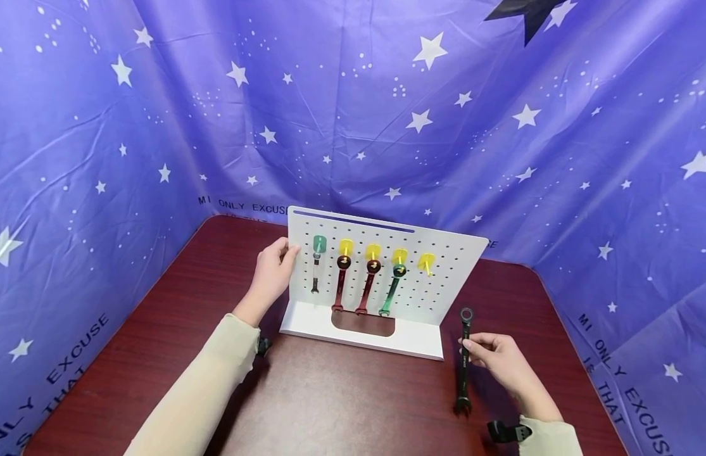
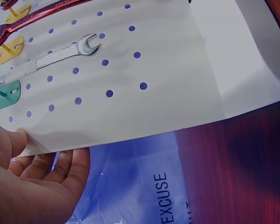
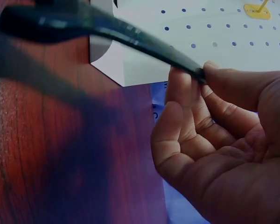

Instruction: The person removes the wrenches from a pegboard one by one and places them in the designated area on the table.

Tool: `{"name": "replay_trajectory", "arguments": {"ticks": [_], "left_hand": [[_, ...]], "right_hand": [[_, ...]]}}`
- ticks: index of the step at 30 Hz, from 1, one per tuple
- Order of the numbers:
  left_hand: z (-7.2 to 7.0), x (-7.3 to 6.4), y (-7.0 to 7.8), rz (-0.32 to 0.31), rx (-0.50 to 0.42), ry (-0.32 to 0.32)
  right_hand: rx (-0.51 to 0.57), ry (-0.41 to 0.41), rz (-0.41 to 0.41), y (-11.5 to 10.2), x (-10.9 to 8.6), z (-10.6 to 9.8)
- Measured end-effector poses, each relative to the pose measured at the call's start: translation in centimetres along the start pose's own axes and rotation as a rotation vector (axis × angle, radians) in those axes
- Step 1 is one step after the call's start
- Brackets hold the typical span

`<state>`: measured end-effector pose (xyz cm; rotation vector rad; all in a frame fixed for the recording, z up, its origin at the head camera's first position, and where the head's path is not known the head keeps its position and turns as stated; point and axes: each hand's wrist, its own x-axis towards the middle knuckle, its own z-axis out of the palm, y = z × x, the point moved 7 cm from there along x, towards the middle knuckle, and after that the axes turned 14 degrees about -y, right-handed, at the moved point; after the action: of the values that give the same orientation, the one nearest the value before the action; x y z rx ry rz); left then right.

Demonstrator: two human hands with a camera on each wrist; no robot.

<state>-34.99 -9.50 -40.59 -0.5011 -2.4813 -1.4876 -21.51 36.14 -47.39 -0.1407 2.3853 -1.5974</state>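
Note:
My left hand (image 1: 275, 266) grips the left edge of a white pegboard (image 1: 461, 259), thumb on the front and fingers behind it. My right hand (image 1: 501, 361) pinches a black combination wrench (image 1: 464, 367) between thumb and fingers, to the right of the board, ring end up and open end down. On the board hang a small silver wrench (image 2: 60, 56) from a green hook (image 1: 320, 243), two red wrenches (image 1: 340, 290) and a green wrench (image 1: 392, 294) from yellow hooks. The rightmost yellow hook (image 1: 426, 263) carries nothing.
The pegboard's base, with a rectangular cutout, stands on a dark red wooden table (image 1: 330, 405). Purple cloth (image 1: 341, 114) with white stars surrounds the table at the back and both sides. A black strap (image 1: 509, 432) sits at the right wrist.

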Motion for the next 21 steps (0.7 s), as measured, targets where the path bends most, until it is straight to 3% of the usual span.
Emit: {"name": "replay_trajectory", "arguments": {"ticks": [8,21], "left_hand": [[0.0,0.1,0.0,0.000,-0.003,-0.001],[0.1,0.1,0.0,-0.011,0.009,0.003]], "right_hand": [[-0.035,0.022,0.072,1.2,0.1,-0.2],[-0.029,0.017,0.095,2.1,0.0,-0.1]]}}
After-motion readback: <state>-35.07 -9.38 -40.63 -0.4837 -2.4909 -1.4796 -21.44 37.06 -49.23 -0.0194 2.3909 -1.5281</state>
